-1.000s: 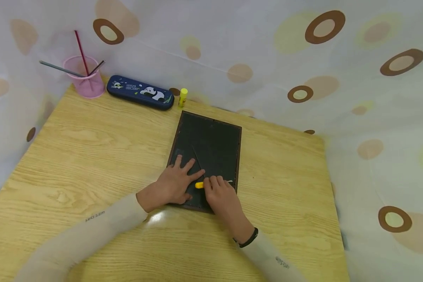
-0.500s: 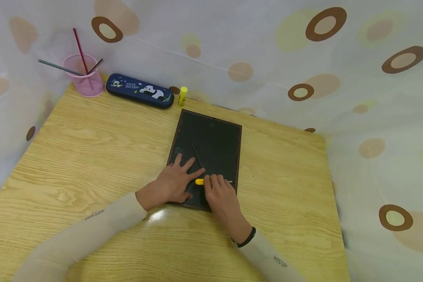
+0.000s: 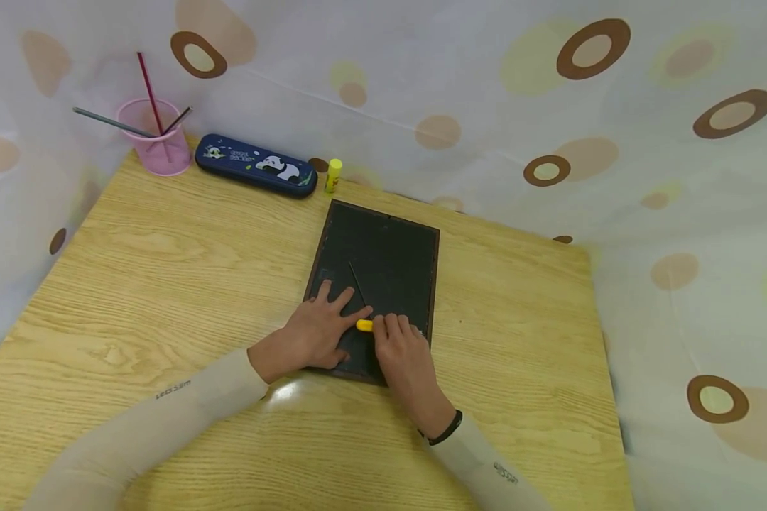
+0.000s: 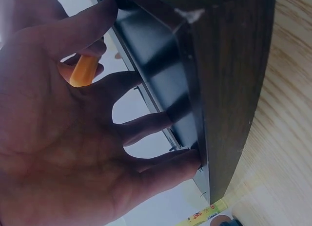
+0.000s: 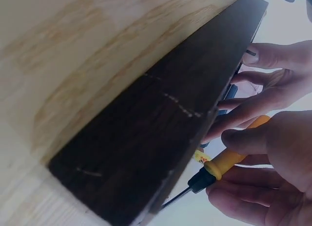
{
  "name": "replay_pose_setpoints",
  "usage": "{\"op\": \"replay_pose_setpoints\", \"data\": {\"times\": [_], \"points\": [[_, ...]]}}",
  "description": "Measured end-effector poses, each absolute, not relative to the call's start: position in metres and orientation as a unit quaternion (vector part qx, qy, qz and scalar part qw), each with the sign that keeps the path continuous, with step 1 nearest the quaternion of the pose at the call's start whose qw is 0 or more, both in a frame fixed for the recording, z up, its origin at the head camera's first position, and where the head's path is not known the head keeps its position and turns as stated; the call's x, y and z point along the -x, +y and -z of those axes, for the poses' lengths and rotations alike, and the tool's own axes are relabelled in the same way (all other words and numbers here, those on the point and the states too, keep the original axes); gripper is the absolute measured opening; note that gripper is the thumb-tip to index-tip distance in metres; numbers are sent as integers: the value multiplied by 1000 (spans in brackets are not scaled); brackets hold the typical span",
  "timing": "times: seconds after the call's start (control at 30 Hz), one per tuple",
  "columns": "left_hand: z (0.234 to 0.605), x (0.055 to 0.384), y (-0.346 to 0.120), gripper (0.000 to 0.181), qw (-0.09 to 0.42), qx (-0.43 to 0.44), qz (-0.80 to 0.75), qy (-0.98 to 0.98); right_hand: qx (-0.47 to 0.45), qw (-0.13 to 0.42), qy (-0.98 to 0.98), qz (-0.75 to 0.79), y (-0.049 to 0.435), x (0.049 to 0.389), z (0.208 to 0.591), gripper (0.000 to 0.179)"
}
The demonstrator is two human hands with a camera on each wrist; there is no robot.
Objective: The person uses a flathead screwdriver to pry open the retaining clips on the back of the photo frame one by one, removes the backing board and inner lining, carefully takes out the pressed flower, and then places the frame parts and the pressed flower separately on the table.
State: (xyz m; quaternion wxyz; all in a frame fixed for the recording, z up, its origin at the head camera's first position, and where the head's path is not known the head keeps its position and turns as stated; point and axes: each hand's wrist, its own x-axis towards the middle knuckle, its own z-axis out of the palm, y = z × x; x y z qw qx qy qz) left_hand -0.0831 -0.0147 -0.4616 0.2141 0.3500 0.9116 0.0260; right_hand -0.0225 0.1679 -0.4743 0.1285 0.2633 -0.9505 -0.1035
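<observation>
A dark picture frame point(image 3: 390, 262) lies on the wooden table, its black backing facing up and a thin dark line slanting across it. My left hand point(image 3: 319, 330) rests with spread, nearly straight fingers on the lower left of the backing. In my right hand point(image 3: 405, 355) I hold a screwdriver point(image 3: 364, 326) by its yellow handle, level across the lower part of the frame. The right wrist view shows the screwdriver point(image 5: 226, 161) pinched between thumb and fingers, its metal shaft reaching the rim of the frame point(image 5: 136, 123); the frame's edge hides the tip.
Along the back of the table stand a pink pencil cup point(image 3: 164, 152) with several pencils, a blue panda pencil case point(image 3: 256, 167) and a small yellow glue stick point(image 3: 334, 176). A patterned curtain point(image 3: 473, 99) hangs close behind and to the right of the table.
My right hand and the screwdriver have shifted slightly toward the far side of the frame. The left hand and the frame stay where they were.
</observation>
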Motion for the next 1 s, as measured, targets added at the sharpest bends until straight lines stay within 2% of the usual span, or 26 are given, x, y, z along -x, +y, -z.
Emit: {"op": "replay_pose_setpoints", "data": {"times": [0.3, 0.63, 1.0], "points": [[463, 82, -13, 81, 217, -336, -29, 916, -272, 134, -947, 107, 171, 24, 480, 25], [463, 81, -13, 81, 208, -330, -37, 920, -311, 125, -933, 127, 181, 28, 481, 32], [461, 81, -14, 77, 200, -329, -41, 922, -314, 148, -934, 91, 190, 37, 480, 24]]}}
